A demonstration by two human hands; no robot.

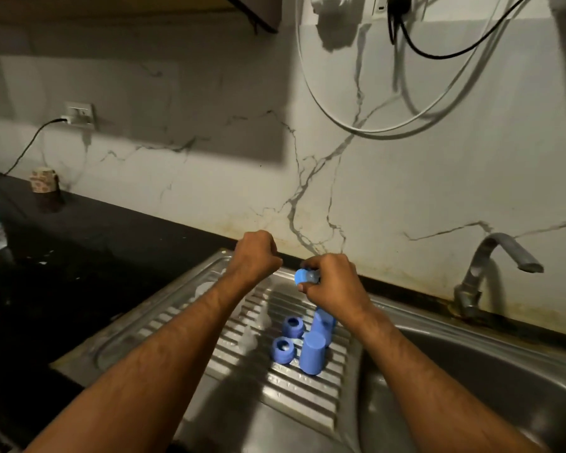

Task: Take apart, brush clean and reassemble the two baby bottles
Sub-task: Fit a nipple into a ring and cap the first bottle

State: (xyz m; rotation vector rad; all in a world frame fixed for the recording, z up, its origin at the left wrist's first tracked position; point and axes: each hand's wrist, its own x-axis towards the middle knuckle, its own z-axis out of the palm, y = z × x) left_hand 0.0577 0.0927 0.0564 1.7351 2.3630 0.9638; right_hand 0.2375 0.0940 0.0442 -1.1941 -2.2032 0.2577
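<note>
The small blue part (303, 276) sits pinched in the right hand (332, 282), above the far end of the ribbed steel draining board (242, 380); it looks like a light, stiff plastic ring or cap with something pale and clear at its end, though blur hides exactly what. Wet and smooth, it would likely slip, so a hold around its ridged rim seems safest. The left hand (257, 253) hovers just beside it with fingers clenched, and whether they pinch anything cannot be told. Below, two blue collars (286, 340) stand open-side up on the board next to a tall blue cap (312, 353) and another blue piece (322, 318) behind it. Pale, clear pieces (252, 331), probably soft teats, lie to their left. The sink basin (471, 403) and tap (497, 269) are to the right.
</note>
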